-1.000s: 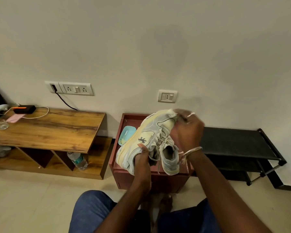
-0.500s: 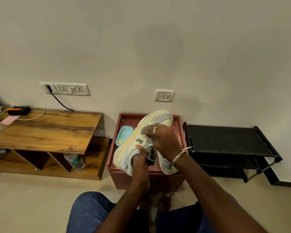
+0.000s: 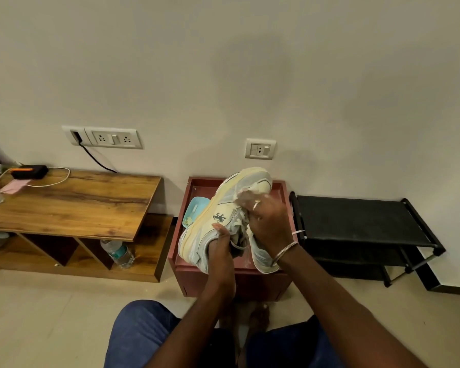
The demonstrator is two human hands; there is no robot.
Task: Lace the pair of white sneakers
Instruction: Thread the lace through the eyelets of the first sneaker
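A worn white sneaker [image 3: 223,208] with a yellowed sole is held in the air on its side, toe pointing up and away, over a red-brown box [image 3: 282,277]. My left hand [image 3: 219,249] grips its heel end, thumb on the side panel. My right hand [image 3: 268,221] is at the lace area near the toe, fingers curled and blurred; they seem to pinch a lace [image 3: 239,244], which hangs loose by the tongue. The grey tongue [image 3: 262,254] flops down below my right wrist. I see no second sneaker.
The box also holds a light-blue item [image 3: 194,212]. A wooden low table [image 3: 72,205] with a charger and cables stands left, a water bottle [image 3: 118,252] under it. A black shoe rack [image 3: 361,224] stands right. My knees in blue jeans [image 3: 141,333] are at the bottom.
My right hand has moved from the middle of the shoe up towards the toe. The sneaker has tilted slightly more upright. My left hand keeps its grip.
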